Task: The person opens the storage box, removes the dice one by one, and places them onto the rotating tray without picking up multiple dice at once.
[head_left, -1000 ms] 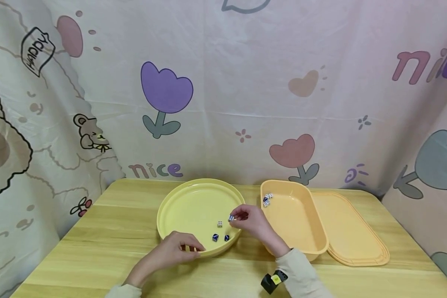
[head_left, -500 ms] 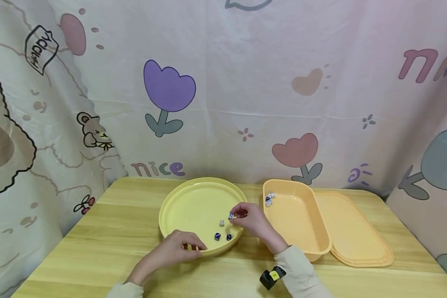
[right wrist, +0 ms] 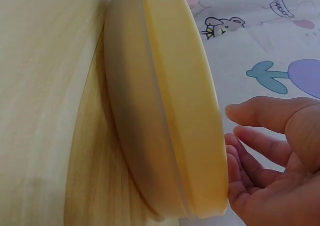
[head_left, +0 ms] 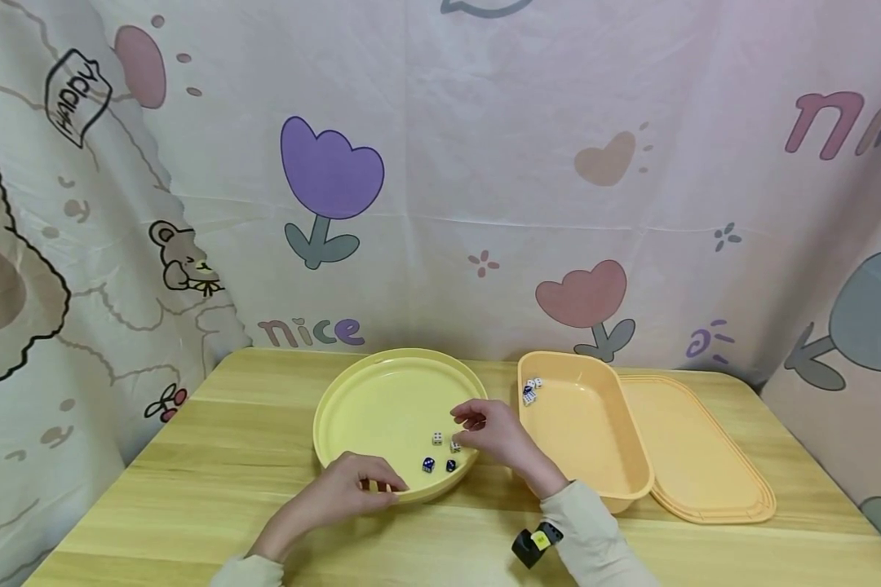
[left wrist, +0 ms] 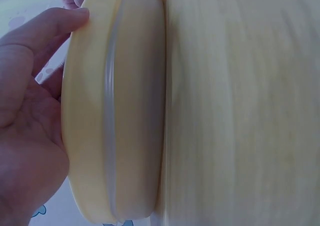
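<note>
My left hand (head_left: 356, 485) grips the near rim of a round yellow tray (head_left: 352, 399); in the left wrist view, its thumb lies at the rim and its other fingers reach behind it. Over the tray's right rim, my right hand (head_left: 495, 430) has thumb and fingers apart, with nothing between them. A white die (head_left: 455, 446) lies in the tray just below those fingertips. Beside it are another white die (head_left: 437, 439) and two dark blue dice, one blue die (head_left: 428, 465) left of the other blue die (head_left: 451, 465).
Right of the tray stands an orange rectangular box (head_left: 624, 424), with several dice (head_left: 531, 390) in its far left corner. Its flat orange lid (head_left: 697, 456) lies on the wooden table (head_left: 191, 489) to the right. A printed curtain (head_left: 440, 163) hangs behind the table.
The white die held by my right hand is now down in the tray, and the fingers have spread apart. My left hand stays on the rim.
</note>
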`<act>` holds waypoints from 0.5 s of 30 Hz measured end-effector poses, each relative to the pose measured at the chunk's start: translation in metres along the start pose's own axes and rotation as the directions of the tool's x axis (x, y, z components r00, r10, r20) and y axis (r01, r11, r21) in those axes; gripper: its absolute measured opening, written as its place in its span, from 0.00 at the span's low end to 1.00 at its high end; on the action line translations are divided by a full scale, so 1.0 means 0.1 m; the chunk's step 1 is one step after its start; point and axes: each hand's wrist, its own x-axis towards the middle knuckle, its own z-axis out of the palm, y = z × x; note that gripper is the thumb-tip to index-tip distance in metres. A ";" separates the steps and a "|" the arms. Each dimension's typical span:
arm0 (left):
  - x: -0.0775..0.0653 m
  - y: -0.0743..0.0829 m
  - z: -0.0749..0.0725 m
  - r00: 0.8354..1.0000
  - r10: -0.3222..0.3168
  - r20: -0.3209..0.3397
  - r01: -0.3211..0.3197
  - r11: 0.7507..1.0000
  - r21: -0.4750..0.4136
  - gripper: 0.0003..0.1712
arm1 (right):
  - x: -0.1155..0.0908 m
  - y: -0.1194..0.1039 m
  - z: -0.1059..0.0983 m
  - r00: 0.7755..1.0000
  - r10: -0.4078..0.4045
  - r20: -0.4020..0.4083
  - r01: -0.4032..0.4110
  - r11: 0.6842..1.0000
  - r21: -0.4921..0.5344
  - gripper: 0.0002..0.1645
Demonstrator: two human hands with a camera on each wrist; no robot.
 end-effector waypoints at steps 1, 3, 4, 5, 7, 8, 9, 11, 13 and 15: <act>0.00 0.00 0.00 1.000 -0.003 0.001 0.003 1.000 -0.001 0.06 | 0.00 0.00 0.00 1.000 -0.002 0.000 0.002 1.000 0.001 0.18; 0.00 0.00 0.00 1.000 -0.006 0.002 0.006 1.000 -0.001 0.06 | 0.00 0.00 0.00 1.000 -0.006 0.002 0.006 1.000 0.005 0.18; 0.00 0.00 0.00 1.000 -0.005 0.002 0.005 1.000 -0.001 0.06 | 0.00 0.00 0.00 1.000 -0.010 0.004 0.009 1.000 0.008 0.18; 0.00 0.00 0.00 1.000 -0.004 0.002 0.004 1.000 -0.001 0.06 | 0.00 0.00 -0.01 1.000 -0.012 0.006 0.012 1.000 0.014 0.18; 0.00 0.00 0.00 1.000 0.001 0.002 -0.001 1.000 -0.001 0.06 | -0.01 0.01 -0.01 1.000 -0.013 0.011 0.012 1.000 0.022 0.18; 0.00 0.00 0.00 1.000 0.006 0.001 -0.006 1.000 0.001 0.06 | -0.01 0.01 -0.02 1.000 -0.013 0.015 0.013 1.000 0.025 0.18; 0.00 -0.01 0.00 1.000 0.009 0.001 -0.009 1.000 0.003 0.06 | -0.01 0.01 -0.02 1.000 -0.011 0.018 0.010 1.000 0.028 0.19; 0.00 -0.01 0.00 1.000 0.014 0.000 -0.014 1.000 0.006 0.06 | -0.01 0.02 -0.02 1.000 -0.005 0.023 0.005 0.999 0.033 0.19; 0.00 -0.01 0.00 1.000 0.016 -0.001 -0.016 1.000 0.006 0.06 | -0.01 0.02 -0.03 1.000 -0.001 0.026 0.000 0.999 0.032 0.19; 0.00 -0.01 0.00 1.000 0.012 0.001 -0.012 1.000 0.003 0.06 | -0.01 0.03 -0.03 1.000 0.002 0.027 -0.003 0.999 0.032 0.19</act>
